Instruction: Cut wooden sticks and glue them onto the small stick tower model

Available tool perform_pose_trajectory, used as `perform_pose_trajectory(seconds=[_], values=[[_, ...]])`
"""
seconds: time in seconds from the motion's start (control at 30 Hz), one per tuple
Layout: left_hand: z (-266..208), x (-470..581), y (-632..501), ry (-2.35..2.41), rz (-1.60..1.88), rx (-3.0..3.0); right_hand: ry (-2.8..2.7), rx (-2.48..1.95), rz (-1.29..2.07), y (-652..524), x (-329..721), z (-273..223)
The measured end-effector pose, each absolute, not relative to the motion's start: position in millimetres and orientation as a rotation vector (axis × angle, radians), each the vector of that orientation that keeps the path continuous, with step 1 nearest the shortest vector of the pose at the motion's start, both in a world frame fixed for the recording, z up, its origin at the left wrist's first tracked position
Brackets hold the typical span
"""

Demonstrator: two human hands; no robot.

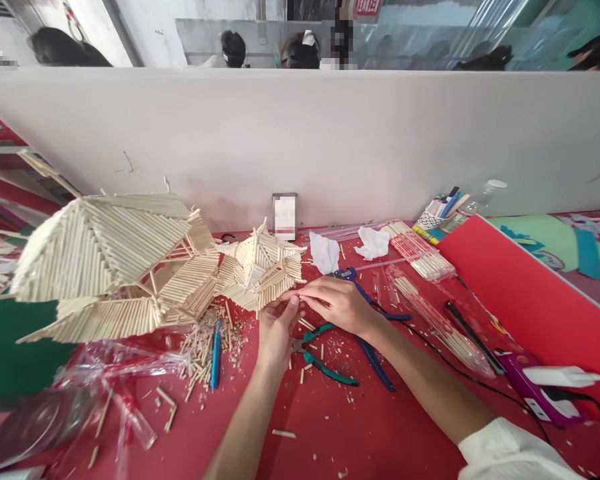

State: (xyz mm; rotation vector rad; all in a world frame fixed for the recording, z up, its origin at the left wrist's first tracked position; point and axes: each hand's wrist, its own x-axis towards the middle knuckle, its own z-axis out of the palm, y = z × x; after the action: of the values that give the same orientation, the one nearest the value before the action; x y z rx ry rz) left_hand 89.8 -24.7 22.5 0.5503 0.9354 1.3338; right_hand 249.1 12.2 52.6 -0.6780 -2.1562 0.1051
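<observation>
Right at the near right edge of the small stick model (257,267), the fingertips of the left hand (279,328) and right hand (339,305) are held together, bent inward; whether anything is gripped by either cannot be told. To that model's left, a large stick model (115,250) is seen. Teal-handled pliers (333,372) are spread nearer and rightward of it, white tissues (325,253) are strewn to its right, and a blue pen (216,357) is laid nearer, slightly left.
</observation>
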Motion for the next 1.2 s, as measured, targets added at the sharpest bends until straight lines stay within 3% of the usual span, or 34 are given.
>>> perform_pose_trajectory(seconds=[0.77, 1.2], values=[[22.7, 87.1, -23.7, 1.044, 1.238, 0.765, -2.162, -0.782, -0.262, 20.6, 240.9, 42.1], [49.0, 81.1, -38.3, 1.127, 0.87, 1.603, -2.158, -0.795, -0.286, 21.9, 242.9, 43.9]])
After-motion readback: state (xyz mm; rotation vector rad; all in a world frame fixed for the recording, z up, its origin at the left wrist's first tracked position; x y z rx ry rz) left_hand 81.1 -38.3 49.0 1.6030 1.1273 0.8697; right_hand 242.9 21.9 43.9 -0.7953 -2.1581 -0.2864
